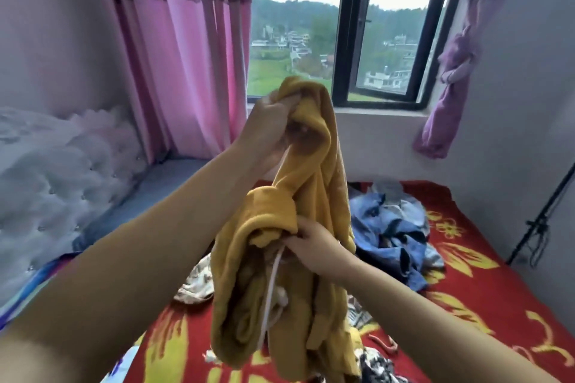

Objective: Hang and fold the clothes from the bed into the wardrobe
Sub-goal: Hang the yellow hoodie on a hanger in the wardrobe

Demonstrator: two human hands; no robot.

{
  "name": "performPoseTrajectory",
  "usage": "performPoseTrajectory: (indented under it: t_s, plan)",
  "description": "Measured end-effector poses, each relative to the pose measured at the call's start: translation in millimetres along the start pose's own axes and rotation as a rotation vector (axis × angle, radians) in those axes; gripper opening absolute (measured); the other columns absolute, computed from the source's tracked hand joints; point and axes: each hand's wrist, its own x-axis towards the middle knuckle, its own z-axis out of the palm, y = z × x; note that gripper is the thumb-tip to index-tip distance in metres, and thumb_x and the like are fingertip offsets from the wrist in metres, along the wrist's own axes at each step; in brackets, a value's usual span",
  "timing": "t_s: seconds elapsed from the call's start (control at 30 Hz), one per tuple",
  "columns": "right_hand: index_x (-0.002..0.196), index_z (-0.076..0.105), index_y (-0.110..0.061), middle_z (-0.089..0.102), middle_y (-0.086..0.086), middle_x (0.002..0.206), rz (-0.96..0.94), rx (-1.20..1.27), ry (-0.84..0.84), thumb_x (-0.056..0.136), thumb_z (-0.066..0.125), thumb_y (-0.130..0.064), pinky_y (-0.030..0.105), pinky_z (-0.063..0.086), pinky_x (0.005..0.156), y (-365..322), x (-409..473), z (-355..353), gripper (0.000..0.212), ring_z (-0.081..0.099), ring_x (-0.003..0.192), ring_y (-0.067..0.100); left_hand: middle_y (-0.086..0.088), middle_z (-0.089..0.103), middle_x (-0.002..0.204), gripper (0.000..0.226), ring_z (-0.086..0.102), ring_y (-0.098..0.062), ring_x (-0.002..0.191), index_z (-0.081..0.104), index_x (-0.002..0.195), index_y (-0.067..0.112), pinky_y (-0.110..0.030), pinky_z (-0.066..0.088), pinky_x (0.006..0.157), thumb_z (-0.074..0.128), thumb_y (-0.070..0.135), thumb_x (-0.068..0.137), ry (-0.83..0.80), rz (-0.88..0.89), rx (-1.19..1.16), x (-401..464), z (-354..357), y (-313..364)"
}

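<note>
Head view: the mustard hoodie (314, 183) hangs bunched at centre, lifted above the bed (485, 298). The left hand (267, 130) at 12 o'clock grips its top fold; the right hand (314, 246) below pinches fabric beside the white drawstring (270, 289). It looks soft, thick, limp and moderately heavy; taking it at the shoulders should open it out. Denim clothes (392, 227) lie at 3 o'clock

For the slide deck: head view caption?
Both hands lift a mustard garment above a clothes-strewn red bedspread.
</note>
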Motion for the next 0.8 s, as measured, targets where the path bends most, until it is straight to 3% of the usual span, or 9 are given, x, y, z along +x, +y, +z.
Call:
performPoseTrajectory:
  t_s: [0.13, 0.23, 0.3, 0.4, 0.47, 0.57, 0.67, 0.73, 0.8]
  plan:
    - [0.097, 0.062, -0.004, 0.066, 0.007, 0.077, -0.075, 0.111, -0.003, 0.097, 0.048, -0.010, 0.019, 0.054, 0.057, -53, -1, -13, 0.015, 0.067, 0.061, 0.010, -0.006, 0.063, 0.078, 0.016, 0.063, -0.015, 0.068, 0.059, 0.096, 0.011, -0.030, 0.057, 0.062, 0.045, 0.014, 0.100, -0.075, -0.167, 0.248, 0, -34, 7]
    - [0.099, 0.060, 0.004, 0.063, 0.020, 0.081, -0.068, 0.295, 0.059, 0.099, 0.046, -0.009, 0.028, 0.058, 0.051, -79, 4, -11, 0.020, 0.067, 0.062, 0.021, -0.007, 0.068, 0.095, 0.031, 0.065, -0.018, 0.085, 0.061, 0.106, 0.009, -0.030, 0.052, 0.070, 0.045, 0.034, 0.100, -0.093, -0.269, 0.503, -17, -72, 1]
    - [0.100, 0.059, 0.010, 0.063, 0.025, 0.083, -0.055, 0.369, 0.137, 0.099, 0.045, -0.008, 0.035, 0.060, 0.054, -93, 13, -15, 0.023, 0.066, 0.063, 0.028, -0.001, 0.066, 0.096, 0.033, 0.060, -0.014, 0.088, 0.058, 0.111, 0.012, -0.026, 0.046, 0.072, 0.048, 0.040, 0.097, 0.038, -0.145, 0.661, -38, -100, -7]
    - [0.087, 0.060, 0.006, 0.062, 0.021, 0.070, -0.040, 0.505, 0.216, 0.099, 0.046, -0.010, 0.036, 0.059, 0.053, -119, 27, -21, 0.025, 0.063, 0.049, 0.025, 0.010, 0.056, 0.072, 0.023, 0.052, -0.002, 0.067, 0.053, 0.083, 0.025, -0.020, 0.039, 0.065, 0.046, 0.046, 0.085, 0.320, 0.217, 0.855, -86, -123, -16]
    - [0.084, 0.059, 0.004, 0.059, 0.015, 0.061, -0.010, 0.595, 0.228, 0.099, 0.049, -0.013, 0.033, 0.058, 0.052, -132, 34, -17, 0.024, 0.058, 0.043, 0.019, 0.008, 0.049, 0.059, 0.030, 0.048, -0.004, 0.058, 0.050, 0.070, 0.021, -0.017, 0.033, 0.057, 0.044, 0.046, 0.085, 0.288, 0.293, 0.980, -114, -121, -15]
    - [0.080, 0.058, 0.001, 0.053, 0.012, 0.061, -0.026, 0.655, 0.162, 0.098, 0.052, -0.015, 0.035, 0.059, 0.055, -150, 34, 0, 0.024, 0.057, 0.048, 0.018, 0.003, 0.060, 0.064, 0.051, 0.054, -0.009, 0.064, 0.060, 0.069, 0.012, -0.025, 0.036, 0.063, 0.037, 0.052, 0.092, 0.208, 0.127, 1.214, -135, -114, -16]
    - [0.077, 0.058, 0.000, 0.054, 0.009, 0.055, -0.087, 0.707, 0.052, 0.098, 0.052, -0.016, 0.041, 0.059, 0.059, -167, 25, 18, 0.026, 0.058, 0.052, 0.020, -0.002, 0.067, 0.104, 0.055, 0.061, -0.021, 0.098, 0.066, 0.104, 0.020, -0.034, 0.044, 0.083, 0.025, 0.056, 0.098, 0.276, -0.214, 1.491, -157, -119, -16]
    - [0.076, 0.058, -0.001, 0.056, 0.006, 0.048, -0.110, 0.727, -0.042, 0.098, 0.052, -0.016, 0.041, 0.059, 0.060, -177, 18, 27, 0.027, 0.057, 0.044, 0.016, -0.006, 0.058, 0.128, 0.066, 0.055, -0.028, 0.115, 0.056, 0.128, 0.022, -0.038, 0.043, 0.096, 0.017, 0.064, 0.095, 0.394, -0.395, 1.495, -178, -128, -18]
    - [0.075, 0.058, -0.001, 0.054, 0.007, 0.048, -0.101, 0.755, -0.139, 0.097, 0.053, -0.017, 0.039, 0.060, 0.054, -182, 11, 38, 0.028, 0.054, 0.042, 0.015, -0.006, 0.051, 0.138, 0.070, 0.054, -0.027, 0.117, 0.047, 0.138, 0.027, -0.037, 0.043, 0.098, 0.019, 0.070, 0.091, 0.497, -0.487, 1.397, -207, -141, -18]
